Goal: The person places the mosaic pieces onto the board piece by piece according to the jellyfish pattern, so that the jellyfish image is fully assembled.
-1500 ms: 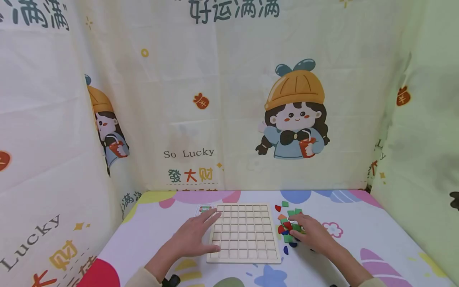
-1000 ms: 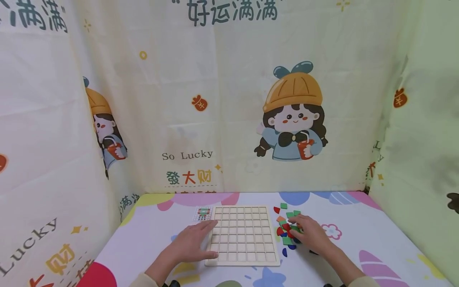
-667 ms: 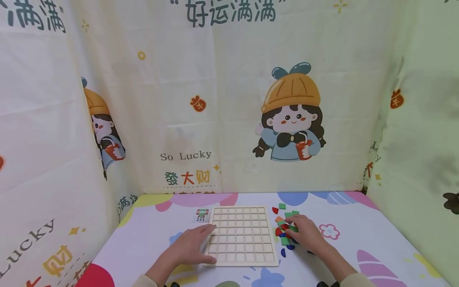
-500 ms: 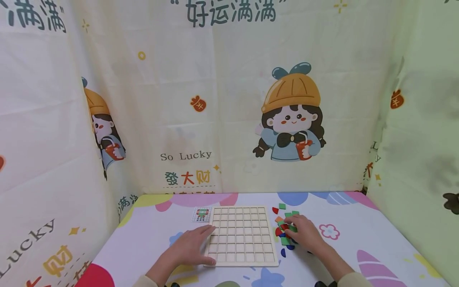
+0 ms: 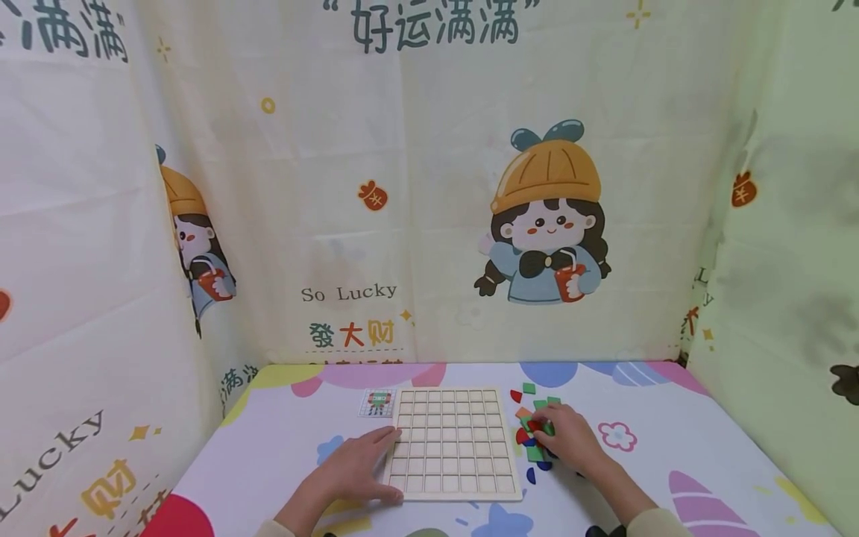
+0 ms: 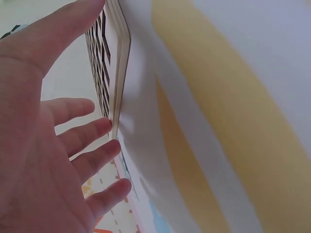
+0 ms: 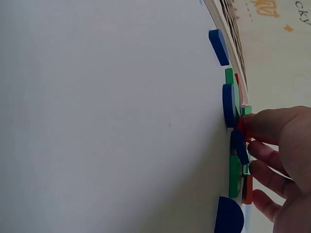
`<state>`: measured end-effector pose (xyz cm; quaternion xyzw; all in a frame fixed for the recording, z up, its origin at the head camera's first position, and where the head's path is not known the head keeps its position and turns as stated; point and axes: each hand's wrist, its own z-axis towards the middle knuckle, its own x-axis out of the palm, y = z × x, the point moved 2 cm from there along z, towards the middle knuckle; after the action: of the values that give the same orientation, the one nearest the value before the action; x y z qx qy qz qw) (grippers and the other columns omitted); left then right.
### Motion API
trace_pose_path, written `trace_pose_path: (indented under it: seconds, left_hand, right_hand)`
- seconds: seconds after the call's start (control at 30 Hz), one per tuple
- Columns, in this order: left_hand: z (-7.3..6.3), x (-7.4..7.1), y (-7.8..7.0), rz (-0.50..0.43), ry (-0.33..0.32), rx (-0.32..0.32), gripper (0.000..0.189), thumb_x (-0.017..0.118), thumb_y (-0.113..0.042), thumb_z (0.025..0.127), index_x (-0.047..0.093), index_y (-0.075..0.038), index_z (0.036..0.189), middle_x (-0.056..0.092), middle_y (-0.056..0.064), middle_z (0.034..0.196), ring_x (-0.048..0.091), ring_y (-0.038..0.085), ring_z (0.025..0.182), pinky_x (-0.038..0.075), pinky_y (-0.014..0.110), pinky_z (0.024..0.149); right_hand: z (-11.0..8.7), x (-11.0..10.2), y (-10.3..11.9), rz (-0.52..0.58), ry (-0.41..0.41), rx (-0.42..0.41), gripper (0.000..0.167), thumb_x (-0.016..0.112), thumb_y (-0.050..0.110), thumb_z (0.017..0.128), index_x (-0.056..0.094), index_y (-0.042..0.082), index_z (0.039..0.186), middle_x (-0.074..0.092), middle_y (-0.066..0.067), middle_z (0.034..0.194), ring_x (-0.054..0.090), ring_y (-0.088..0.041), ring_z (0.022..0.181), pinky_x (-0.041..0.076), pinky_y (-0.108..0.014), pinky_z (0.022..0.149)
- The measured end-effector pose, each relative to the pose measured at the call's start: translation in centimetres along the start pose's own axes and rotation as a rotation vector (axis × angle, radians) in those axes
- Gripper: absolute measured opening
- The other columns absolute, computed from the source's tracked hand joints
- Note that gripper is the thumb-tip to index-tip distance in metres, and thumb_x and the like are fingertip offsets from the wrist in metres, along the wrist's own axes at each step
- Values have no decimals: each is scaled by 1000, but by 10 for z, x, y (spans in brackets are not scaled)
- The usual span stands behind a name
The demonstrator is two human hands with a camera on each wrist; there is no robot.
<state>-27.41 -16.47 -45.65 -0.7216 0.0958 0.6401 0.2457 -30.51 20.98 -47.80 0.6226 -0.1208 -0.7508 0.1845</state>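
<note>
A pale wooden grid board (image 5: 452, 498) lies flat on the table, its square cells bare. My left hand (image 5: 356, 466) rests at its left edge, thumb at the near corner and fingertips along the side; in the left wrist view the fingers (image 6: 77, 133) are spread and relaxed. My right hand (image 5: 573, 438) is over a loose pile of coloured pieces right of the board. Its thumb and index finger pinch a red piece (image 5: 534, 426) in the pile; the other fingertips (image 7: 257, 170) touch down among green and blue pieces. The palm hides part of the pile.
A small pattern card (image 5: 378, 403) showing a green and red figure lies at the board's far left corner. Around the pile are a green square (image 5: 529, 388), a red quarter-round piece (image 5: 516, 396) and a blue half-round piece (image 5: 531, 476). Printed cloth walls (image 5: 429, 224) enclose the table.
My left hand has slid nearer along the board's left edge, uncovering the pattern card. The right thumb and index finger have drawn closer together on the red piece. The head view has shifted slightly.
</note>
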Motion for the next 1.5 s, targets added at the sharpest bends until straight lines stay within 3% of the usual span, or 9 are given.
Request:
trace_pose_path:
  seconds: [0.17, 0.5, 0.9, 1.17, 1.5]
  left_hand:
    - [1, 1, -1, -13, 7, -2, 103, 70, -74, 66, 41, -18, 147, 42, 5, 151, 47, 32, 133, 41, 55, 102]
    - [-1, -1, -2, -43, 32, -29, 95, 72, -66, 71, 44, -11, 144, 38, 11, 153, 43, 37, 135, 40, 56, 103]
    - [2, 5, 3, -89, 30, -51, 95, 73, -65, 70, 46, -11, 144, 39, 11, 152, 40, 36, 137, 37, 56, 105]
    - [3, 4, 4, -134, 36, -77, 95, 76, -63, 68, 47, -11, 143, 39, 11, 152, 38, 37, 139, 35, 57, 106]
    - [6, 6, 5, -156, 50, -80, 95, 77, -62, 68, 48, -10, 142, 39, 11, 152, 37, 37, 139, 35, 58, 106]
  right_hand:
    - [1, -1, -1, 8, 5, -6, 15, 79, 19, 79, 73, 16, 93, 62, 1, 88, 53, -19, 89, 51, -45, 85]
    - [5, 1, -3, 9, 14, 11, 14, 78, 20, 80, 70, 14, 90, 63, 0, 89, 52, -18, 85, 52, -42, 81]
    - [3, -1, -3, 70, 18, 34, 10, 78, 18, 80, 72, 15, 89, 59, 3, 81, 49, -13, 75, 47, -28, 68]
    - [6, -3, 5, 175, 10, 45, 20, 68, 15, 88, 72, 16, 107, 53, 3, 74, 46, -13, 69, 38, -23, 55]
    - [8, 2, 17, 225, -14, 33, 13, 69, 11, 86, 71, 15, 99, 54, 4, 75, 46, -12, 71, 40, -21, 56]
